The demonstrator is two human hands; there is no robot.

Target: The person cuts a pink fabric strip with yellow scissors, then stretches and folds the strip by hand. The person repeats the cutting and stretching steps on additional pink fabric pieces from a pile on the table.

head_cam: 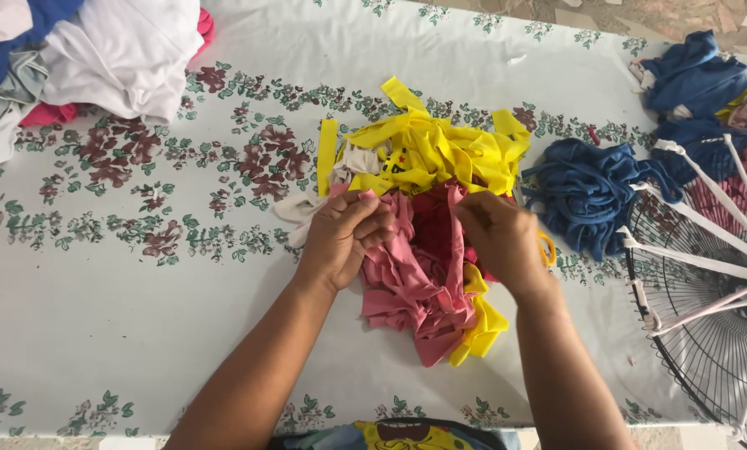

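A white tablecloth printed with bands of dark red and green flowers covers the whole table, from the near edge to the far one. At the far left corner lies a heap of folded clothes, mostly white with blue, grey and pink pieces under it. Over the right edge of the table sits a round black wire fan guard with white cloth strips tied across its spokes. Along the far right edge rests a pile of blue and pink rags, and just beside the guard, toward the middle, a loose bundle of blue fabric strips. In the middle of the table lies a tangle of yellow fabric strips, touching a few cream strips on its left, and in front of it, nearer the person, the pink fabric strips with some yellow ones poking out beneath. The left hand is curled with its fingers pinching the left edge of the pink cloth; the right hand, slightly blurred, is closed over the right edge of the same pink cloth, so the piece stretches between both hands
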